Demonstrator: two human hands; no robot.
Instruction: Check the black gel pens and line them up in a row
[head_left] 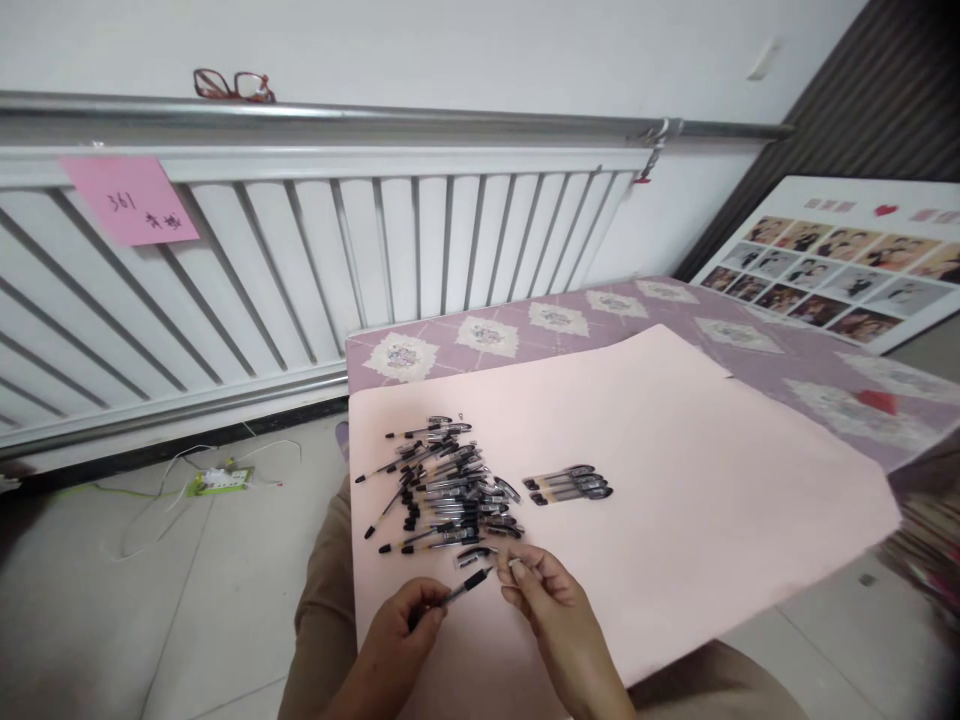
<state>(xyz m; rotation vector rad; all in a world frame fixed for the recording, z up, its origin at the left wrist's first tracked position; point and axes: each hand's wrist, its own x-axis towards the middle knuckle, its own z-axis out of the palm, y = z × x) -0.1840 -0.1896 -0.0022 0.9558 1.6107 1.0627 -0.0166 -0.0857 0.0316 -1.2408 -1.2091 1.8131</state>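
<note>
My left hand [405, 632] grips a black gel pen [474, 580] low over the near part of the pink sheet [720, 500], its black grip section angled toward my right hand [556, 606]. My right thumb and fingers are drawn together just beside the pen's front end; whether they pinch some small part, I cannot tell. A loose cap [469, 558] lies just beyond.

To the right of the heap, a small group of capped pens [568, 484] lies side by side; I judge those finished. The jumbled heap of pens and caps [442, 492] on the left is far larger, so to my eye most remains undone, and the pen I hold looks uncapped.
</note>
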